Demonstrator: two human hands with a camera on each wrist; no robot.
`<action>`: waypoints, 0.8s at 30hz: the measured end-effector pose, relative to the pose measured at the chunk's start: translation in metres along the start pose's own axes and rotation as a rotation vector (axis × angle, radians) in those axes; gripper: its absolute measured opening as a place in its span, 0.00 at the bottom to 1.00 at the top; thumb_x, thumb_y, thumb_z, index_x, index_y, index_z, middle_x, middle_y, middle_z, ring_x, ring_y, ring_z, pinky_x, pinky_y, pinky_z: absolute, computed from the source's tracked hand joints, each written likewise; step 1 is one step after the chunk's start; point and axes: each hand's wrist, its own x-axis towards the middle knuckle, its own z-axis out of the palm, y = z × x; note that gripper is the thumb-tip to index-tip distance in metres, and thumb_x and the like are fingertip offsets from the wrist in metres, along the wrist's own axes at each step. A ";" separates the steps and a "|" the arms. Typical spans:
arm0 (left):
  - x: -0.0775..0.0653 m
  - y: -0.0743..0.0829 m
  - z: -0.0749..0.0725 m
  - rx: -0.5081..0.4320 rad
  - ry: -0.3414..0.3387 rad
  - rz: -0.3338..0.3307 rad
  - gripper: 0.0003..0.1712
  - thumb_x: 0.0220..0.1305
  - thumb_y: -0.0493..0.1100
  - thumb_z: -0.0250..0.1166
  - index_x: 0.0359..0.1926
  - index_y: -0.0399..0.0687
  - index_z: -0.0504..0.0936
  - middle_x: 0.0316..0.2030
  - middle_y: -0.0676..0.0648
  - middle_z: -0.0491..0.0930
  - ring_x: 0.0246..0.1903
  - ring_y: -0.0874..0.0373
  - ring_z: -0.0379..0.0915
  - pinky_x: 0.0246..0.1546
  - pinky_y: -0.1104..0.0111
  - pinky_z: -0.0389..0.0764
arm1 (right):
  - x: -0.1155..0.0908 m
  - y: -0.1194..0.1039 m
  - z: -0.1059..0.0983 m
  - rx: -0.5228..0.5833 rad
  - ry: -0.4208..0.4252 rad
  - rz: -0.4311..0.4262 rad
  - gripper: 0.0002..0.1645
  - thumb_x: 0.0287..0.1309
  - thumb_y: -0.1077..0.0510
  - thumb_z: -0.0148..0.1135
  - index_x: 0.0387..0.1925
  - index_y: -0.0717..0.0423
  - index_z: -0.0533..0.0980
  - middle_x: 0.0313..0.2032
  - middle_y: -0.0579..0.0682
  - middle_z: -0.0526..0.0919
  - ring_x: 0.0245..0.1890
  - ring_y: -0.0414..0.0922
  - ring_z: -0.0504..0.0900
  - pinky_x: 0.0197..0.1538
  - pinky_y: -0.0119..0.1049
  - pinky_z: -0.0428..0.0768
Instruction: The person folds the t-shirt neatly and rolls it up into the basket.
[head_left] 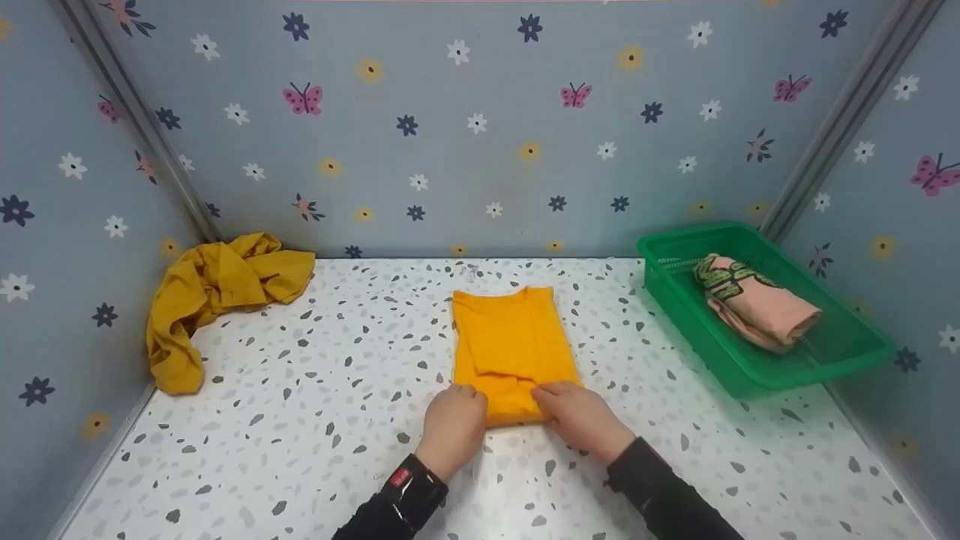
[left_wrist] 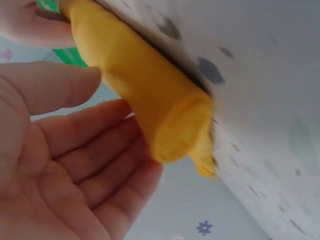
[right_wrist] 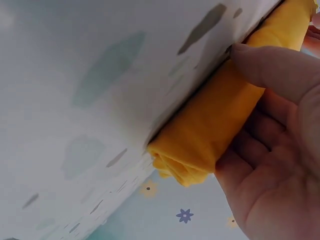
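A bright yellow shirt (head_left: pixel 517 337), folded into a narrow panel, lies in the middle of the speckled table. Its near end is rolled up, and the spiral end of the roll (left_wrist: pixel 182 130) shows in the left wrist view. My left hand (head_left: pixel 454 424) holds the left end of this roll, thumb on the near side and fingers on the far side. At the right end, my right hand (head_left: pixel 585 420) grips the roll the same way; in the right wrist view its thumb (right_wrist: pixel 270 67) lies across the cloth. Beyond the roll, the rest of the shirt is flat.
A crumpled mustard cloth (head_left: pixel 232 281) lies at the back left against the wall. On the right stands a green basket (head_left: pixel 686 330) with a rolled pink garment (head_left: pixel 757 300) inside. Flower-patterned walls (head_left: pixel 480 165) enclose the white speckled table (head_left: pixel 300 442) at the back and sides.
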 end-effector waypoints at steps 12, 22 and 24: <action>0.007 0.006 0.006 0.016 -0.111 -0.009 0.07 0.53 0.31 0.60 0.35 0.39 0.79 0.30 0.43 0.72 0.31 0.51 0.70 0.24 0.62 0.75 | 0.003 -0.001 0.001 -0.011 0.011 0.015 0.22 0.54 0.65 0.59 0.53 0.58 0.73 0.47 0.55 0.78 0.48 0.51 0.75 0.52 0.44 0.72; 0.010 -0.007 0.005 -0.061 -0.082 0.075 0.04 0.49 0.30 0.61 0.28 0.40 0.79 0.26 0.44 0.74 0.26 0.51 0.71 0.26 0.61 0.74 | 0.003 0.001 0.002 0.005 0.002 0.031 0.19 0.55 0.63 0.59 0.50 0.55 0.74 0.44 0.53 0.76 0.42 0.48 0.74 0.47 0.42 0.74; 0.010 -0.009 0.005 -0.075 -0.065 0.095 0.05 0.47 0.30 0.61 0.26 0.41 0.79 0.24 0.45 0.73 0.25 0.51 0.71 0.24 0.60 0.74 | 0.003 0.001 0.002 0.005 0.015 0.020 0.16 0.56 0.63 0.58 0.47 0.54 0.75 0.41 0.51 0.74 0.38 0.47 0.72 0.43 0.40 0.74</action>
